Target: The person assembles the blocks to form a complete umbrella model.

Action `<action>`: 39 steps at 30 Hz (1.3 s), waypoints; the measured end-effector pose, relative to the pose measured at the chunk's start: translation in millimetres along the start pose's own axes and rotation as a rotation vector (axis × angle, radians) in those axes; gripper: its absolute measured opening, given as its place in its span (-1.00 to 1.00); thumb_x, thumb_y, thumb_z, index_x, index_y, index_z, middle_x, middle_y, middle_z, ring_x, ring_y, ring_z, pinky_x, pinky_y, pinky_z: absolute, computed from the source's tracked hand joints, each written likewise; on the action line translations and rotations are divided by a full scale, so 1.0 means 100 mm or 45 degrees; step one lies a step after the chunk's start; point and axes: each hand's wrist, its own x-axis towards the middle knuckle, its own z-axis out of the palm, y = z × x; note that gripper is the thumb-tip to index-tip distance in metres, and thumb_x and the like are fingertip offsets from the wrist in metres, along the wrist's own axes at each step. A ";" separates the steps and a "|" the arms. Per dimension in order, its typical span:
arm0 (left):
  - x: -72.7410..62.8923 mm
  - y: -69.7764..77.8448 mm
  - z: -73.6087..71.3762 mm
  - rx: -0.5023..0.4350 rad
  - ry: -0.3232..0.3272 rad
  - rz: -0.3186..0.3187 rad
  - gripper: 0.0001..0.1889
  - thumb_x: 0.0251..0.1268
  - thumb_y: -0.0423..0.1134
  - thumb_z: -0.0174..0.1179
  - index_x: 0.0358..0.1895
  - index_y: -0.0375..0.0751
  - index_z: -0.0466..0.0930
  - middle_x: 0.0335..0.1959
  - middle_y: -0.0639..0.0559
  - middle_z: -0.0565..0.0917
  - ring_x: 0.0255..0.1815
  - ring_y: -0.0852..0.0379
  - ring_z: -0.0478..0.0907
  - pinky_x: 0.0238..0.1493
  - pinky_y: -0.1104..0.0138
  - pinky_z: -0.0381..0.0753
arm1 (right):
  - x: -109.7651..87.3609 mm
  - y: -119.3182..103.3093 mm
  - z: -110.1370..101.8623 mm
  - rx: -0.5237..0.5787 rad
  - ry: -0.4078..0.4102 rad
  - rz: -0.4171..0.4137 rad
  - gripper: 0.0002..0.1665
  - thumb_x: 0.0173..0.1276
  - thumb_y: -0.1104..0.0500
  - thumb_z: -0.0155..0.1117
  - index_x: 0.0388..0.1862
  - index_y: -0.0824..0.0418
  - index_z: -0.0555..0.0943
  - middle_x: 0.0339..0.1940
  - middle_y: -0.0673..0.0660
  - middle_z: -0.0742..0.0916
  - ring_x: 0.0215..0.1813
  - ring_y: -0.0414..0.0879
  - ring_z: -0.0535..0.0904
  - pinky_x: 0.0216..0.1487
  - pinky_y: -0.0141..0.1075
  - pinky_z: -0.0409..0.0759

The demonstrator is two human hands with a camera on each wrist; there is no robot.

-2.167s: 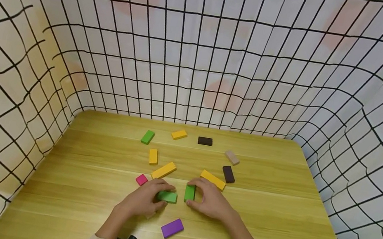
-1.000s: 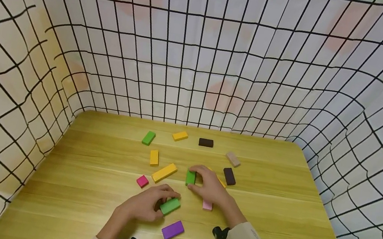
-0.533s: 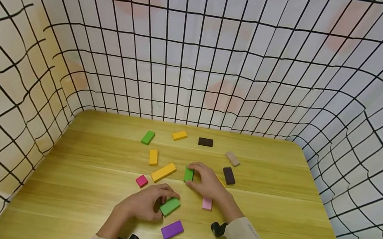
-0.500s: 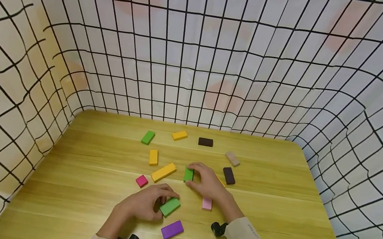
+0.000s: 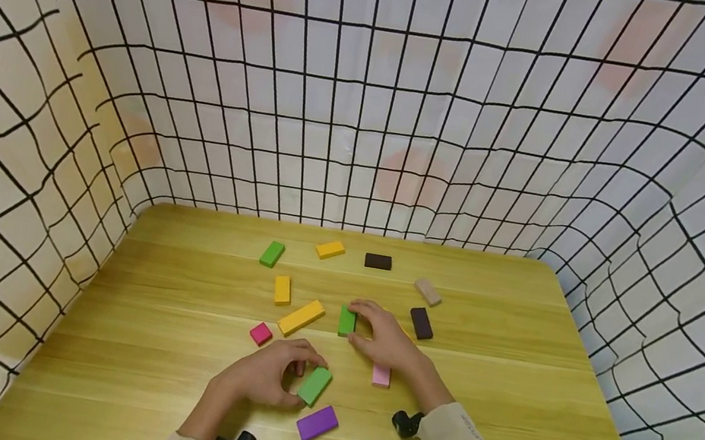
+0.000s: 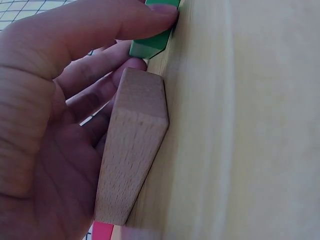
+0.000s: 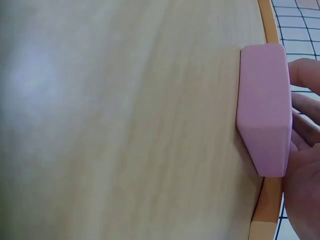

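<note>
In the head view, my left hand (image 5: 269,372) pinches a light green block (image 5: 315,386) between thumb and fingers on the wooden table (image 5: 504,398). The left wrist view shows the thumb on this green block (image 6: 150,45), with a plain wooden block (image 6: 132,145) standing beside the palm. Further away, my right hand (image 5: 385,339) has its index finger and thumb at the two ends of a darker green block (image 5: 346,321). A pink block (image 5: 381,376) lies beneath the right wrist, and the right wrist view shows that pink block (image 7: 265,100) close to the palm.
A purple block (image 5: 317,424) lies in front of the left hand. Yellow (image 5: 301,317), red (image 5: 261,333), black (image 5: 421,323) and beige (image 5: 428,291) blocks are scattered beyond, among several others. The right hand partly covers one yellow block. Gridded white walls (image 5: 365,137) enclose the table.
Both green blocks have been moved and the left one turned, now pointing more away from me. Lately the right hand has drawn slightly right while its block stays in place.
</note>
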 end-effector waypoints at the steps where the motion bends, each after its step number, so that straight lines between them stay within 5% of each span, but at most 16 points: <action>1: 0.00 0.00 0.00 0.002 0.006 0.004 -0.37 -0.03 -0.20 0.57 0.24 0.04 0.65 -0.06 0.21 0.66 -0.15 0.20 0.55 -0.11 0.43 0.59 | 0.00 0.01 0.00 0.005 -0.002 0.001 -0.31 0.48 0.08 0.33 0.53 0.15 0.42 0.57 0.13 0.45 0.61 0.14 0.31 0.59 0.09 0.29; 14: -0.01 0.05 0.01 0.005 0.082 -0.067 -0.39 -0.02 -0.07 0.59 0.19 0.00 0.64 -0.07 0.19 0.65 -0.14 0.20 0.56 -0.06 0.38 0.61 | 0.02 0.02 -0.02 0.026 -0.008 0.018 -0.33 0.50 0.05 0.33 0.53 0.09 0.43 0.58 0.10 0.45 0.62 0.11 0.30 0.61 0.06 0.24; 21: 0.03 0.11 -0.05 -0.007 0.109 -0.187 -0.38 -0.03 0.01 0.63 0.16 0.00 0.65 -0.14 0.17 0.66 -0.13 0.18 0.56 -0.03 0.34 0.62 | 0.01 0.02 -0.02 0.028 -0.012 0.019 -0.35 0.51 0.07 0.32 0.53 0.12 0.43 0.59 0.11 0.44 0.63 0.12 0.28 0.62 0.06 0.22; 39: 0.37 0.05 -0.09 0.070 0.241 -0.155 -0.34 -0.05 0.11 0.64 0.19 0.02 0.69 -0.02 0.23 0.72 -0.07 0.18 0.61 0.01 0.30 0.66 | 0.03 0.04 -0.01 0.008 -0.004 0.018 -0.36 0.57 0.05 0.24 0.56 0.12 0.40 0.61 0.10 0.41 0.63 0.12 0.26 0.62 0.07 0.22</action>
